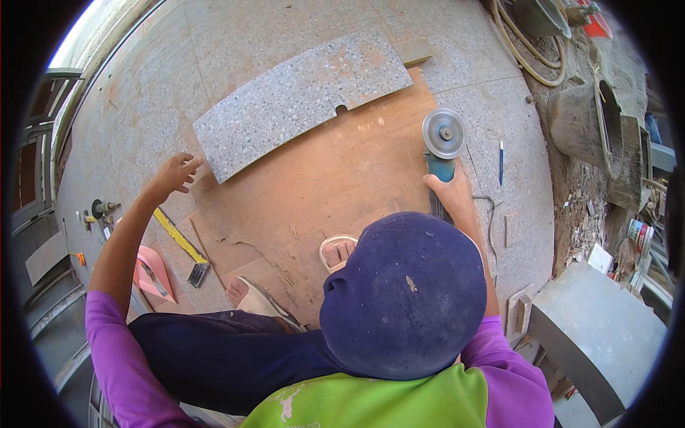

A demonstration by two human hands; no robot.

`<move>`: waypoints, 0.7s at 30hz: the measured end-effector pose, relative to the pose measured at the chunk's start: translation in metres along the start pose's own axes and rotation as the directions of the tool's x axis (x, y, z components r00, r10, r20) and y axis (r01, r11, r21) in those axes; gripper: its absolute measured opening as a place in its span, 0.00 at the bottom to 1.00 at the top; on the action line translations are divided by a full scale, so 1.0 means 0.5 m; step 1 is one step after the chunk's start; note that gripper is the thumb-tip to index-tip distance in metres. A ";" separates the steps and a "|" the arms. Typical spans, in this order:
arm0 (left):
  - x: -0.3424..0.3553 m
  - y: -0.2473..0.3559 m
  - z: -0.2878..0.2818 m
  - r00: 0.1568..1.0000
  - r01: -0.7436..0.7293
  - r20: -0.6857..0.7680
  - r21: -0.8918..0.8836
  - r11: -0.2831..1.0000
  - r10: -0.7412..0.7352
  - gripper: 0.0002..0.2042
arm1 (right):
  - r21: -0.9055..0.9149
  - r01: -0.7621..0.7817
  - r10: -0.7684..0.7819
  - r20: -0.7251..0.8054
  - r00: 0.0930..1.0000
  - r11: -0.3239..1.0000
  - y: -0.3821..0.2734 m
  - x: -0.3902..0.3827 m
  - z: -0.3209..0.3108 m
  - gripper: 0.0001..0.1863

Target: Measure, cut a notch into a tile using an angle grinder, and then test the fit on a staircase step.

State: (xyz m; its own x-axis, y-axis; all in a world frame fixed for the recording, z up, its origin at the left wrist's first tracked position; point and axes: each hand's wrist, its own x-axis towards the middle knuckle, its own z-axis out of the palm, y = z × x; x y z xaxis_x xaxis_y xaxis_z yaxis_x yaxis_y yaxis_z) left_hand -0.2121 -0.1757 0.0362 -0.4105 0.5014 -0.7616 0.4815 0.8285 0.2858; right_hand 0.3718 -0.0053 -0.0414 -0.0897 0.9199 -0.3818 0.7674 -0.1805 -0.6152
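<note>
My right hand (452,188) is wrapped round the body of a teal angle grinder (441,167). Its round metal disc (444,133) points away from me and lies beside the board's right edge. Ahead, a long speckled stone slab (300,100) with one curved side and a small dark notch in its near edge rests on a brown wooden board (321,167). Off the slab's left end, my left hand (175,175) holds nothing, its fingers apart; whether a fingertip touches the slab I cannot tell. A dark blue cap hides part of the lower middle.
A yellow level (178,235) and a pink trowel-shaped thing (152,271) lie at the left, near another power tool (100,207). On the right are a blue pen (501,163), a dark cord (491,214), a dirty bucket (585,127) and a hose (524,53). A wooden block (412,51) touches the slab's far corner.
</note>
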 end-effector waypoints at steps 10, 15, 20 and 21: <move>0.024 0.008 0.003 1.000 0.001 0.018 -0.116 0.993 0.001 0.36 | -0.055 0.229 -0.235 -0.150 0.960 0.972 -0.192 -0.105 -0.099 0.24; 0.039 -0.026 -0.007 0.996 0.048 0.080 -0.189 0.981 -0.033 0.32 | -0.081 0.426 -0.430 -0.041 0.902 0.901 -0.393 0.101 -0.070 0.22; 0.116 0.004 0.024 0.991 0.053 0.135 -0.247 0.967 -0.020 0.32 | -0.522 0.384 -0.400 0.086 0.912 0.762 -0.328 0.460 0.079 0.26; 0.114 0.023 0.026 0.984 -0.012 0.172 -0.222 0.975 0.052 0.33 | -0.549 0.372 -0.341 0.162 0.926 0.749 -0.318 0.495 0.091 0.28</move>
State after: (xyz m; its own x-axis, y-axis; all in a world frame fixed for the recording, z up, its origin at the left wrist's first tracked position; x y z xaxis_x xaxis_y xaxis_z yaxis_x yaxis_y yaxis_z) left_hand -0.2200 -0.1405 -0.0115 -0.2453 0.4930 -0.8347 0.3031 0.8569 0.4170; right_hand 0.1986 0.2355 -0.0693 -0.4475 0.8571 -0.2550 0.8897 0.3980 -0.2237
